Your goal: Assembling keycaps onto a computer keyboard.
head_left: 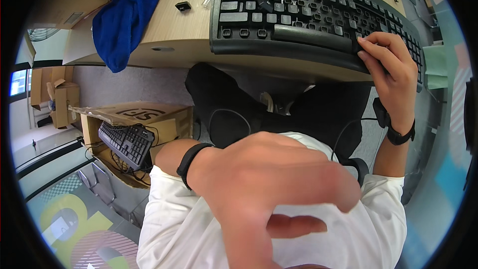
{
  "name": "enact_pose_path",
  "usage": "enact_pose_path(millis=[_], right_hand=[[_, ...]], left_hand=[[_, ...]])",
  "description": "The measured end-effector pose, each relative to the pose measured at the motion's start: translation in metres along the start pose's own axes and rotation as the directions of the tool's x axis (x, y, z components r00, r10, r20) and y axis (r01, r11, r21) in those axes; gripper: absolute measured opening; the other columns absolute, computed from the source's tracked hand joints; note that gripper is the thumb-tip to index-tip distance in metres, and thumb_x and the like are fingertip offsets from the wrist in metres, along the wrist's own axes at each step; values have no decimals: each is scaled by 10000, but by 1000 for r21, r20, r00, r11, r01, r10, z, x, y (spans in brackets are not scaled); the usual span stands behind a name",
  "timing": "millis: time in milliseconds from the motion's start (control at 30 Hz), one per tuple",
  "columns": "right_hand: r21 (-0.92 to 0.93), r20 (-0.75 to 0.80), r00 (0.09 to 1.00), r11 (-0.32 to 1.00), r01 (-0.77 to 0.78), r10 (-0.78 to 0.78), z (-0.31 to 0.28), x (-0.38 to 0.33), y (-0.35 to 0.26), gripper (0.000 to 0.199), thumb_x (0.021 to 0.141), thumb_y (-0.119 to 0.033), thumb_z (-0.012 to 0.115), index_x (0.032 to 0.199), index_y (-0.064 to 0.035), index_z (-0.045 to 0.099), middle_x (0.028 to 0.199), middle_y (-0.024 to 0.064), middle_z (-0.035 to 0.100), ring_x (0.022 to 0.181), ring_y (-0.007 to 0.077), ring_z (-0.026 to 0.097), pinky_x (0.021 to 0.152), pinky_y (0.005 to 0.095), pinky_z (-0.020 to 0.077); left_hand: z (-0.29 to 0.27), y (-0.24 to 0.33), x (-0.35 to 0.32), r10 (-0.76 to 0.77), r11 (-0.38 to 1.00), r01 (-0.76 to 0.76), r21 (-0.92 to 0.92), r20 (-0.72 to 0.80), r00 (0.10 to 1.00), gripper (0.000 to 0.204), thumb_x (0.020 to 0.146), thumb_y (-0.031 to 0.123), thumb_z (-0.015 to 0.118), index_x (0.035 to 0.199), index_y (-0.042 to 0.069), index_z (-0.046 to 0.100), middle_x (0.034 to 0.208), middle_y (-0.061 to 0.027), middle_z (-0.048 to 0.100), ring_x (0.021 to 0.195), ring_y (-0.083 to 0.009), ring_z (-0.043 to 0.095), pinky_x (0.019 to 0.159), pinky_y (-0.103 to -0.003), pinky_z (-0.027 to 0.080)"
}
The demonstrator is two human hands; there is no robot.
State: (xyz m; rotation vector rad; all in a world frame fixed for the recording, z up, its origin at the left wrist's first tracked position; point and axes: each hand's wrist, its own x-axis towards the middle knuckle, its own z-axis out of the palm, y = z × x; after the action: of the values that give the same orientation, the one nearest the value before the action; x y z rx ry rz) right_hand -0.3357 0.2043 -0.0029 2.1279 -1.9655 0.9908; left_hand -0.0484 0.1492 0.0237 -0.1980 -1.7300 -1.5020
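A black keyboard (pixel 298 12) lies on the desk in front of me, many of its keycaps off and the bare key posts showing. Its long space bar (pixel 313 38) is in place. At the right end of that bar, my right hand (pixel 391 62) pinches a small black keycap (pixel 356 45) with thumb and forefinger, low against the keyboard. My left hand (pixel 279 179) is raised close to the camera, over my lap and shirt. Its fingers are bent but apart, and nothing shows between them. One loose keycap (pixel 265 5) rests on top of the keys.
Several loose keycaps (pixel 183 6) and a small clear piece (pixel 207 0) lie on the desk (pixel 179 25) left of the keyboard. A blue cloth (pixel 124 20) hangs over the desk edge. Below left, an open cardboard box (pixel 174 122) holds another keyboard (pixel 127 142) and cables.
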Motion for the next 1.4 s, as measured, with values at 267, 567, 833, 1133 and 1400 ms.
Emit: enact_pose_path(millis=[267, 567, 833, 1133, 1400], right_hand=[[-36, 33, 999, 999, 17, -16, -6, 2, -7, 261, 810, 20, 828, 1064, -36, 802, 988, 76, 718, 855, 244, 676, 723, 332, 534], [16, 61, 998, 1000, 0, -1, -6, 7, -3, 266, 808, 10, 830, 1066, -49, 802, 974, 76, 723, 847, 247, 684, 721, 327, 547], [-50, 102, 994, 998, 41, -35, -11, 10, -4, 224, 826, 4, 820, 1046, -28, 793, 978, 80, 727, 845, 248, 695, 735, 330, 550], [-73, 129, 991, 997, -38, 47, -13, 11, -14, 188, 838, 3, 815, 1022, -6, 778, 996, 85, 722, 847, 250, 700, 751, 328, 555], [10, 132, 988, 997, -80, 78, -16, 5, -2, 191, 867, 37, 796, 1057, 18, 779, 1039, 82, 741, 807, 148, 644, 707, 270, 504]], left_hand=[[-23, -13, -2, -232, 973, 226, 50, 181, 956, 557, 785, 10, 900, 1279, 180, 708, 1237, -164, 699, 755, -208, 676, 597, -328, 531], [-47, -23, -23, -171, 911, 135, 390, 59, 983, 418, 836, -21, 798, 1243, 3, 709, 1124, -225, 692, 881, -248, 679, 747, -327, 565], [-92, -60, -37, 149, 485, 192, 853, -296, 943, 295, 803, -41, 801, 1089, 22, 766, 1112, -129, 716, 982, -275, 685, 828, -346, 557], [-98, -88, -52, 205, 353, 131, 926, -214, 955, 356, 780, -25, 807, 1127, 52, 778, 1239, -96, 726, 1175, -335, 656, 997, -417, 536], [-106, -97, -57, 253, 399, 103, 911, -218, 943, 373, 772, -43, 795, 1125, 78, 798, 1235, -61, 747, 1178, -312, 664, 1002, -400, 551]])
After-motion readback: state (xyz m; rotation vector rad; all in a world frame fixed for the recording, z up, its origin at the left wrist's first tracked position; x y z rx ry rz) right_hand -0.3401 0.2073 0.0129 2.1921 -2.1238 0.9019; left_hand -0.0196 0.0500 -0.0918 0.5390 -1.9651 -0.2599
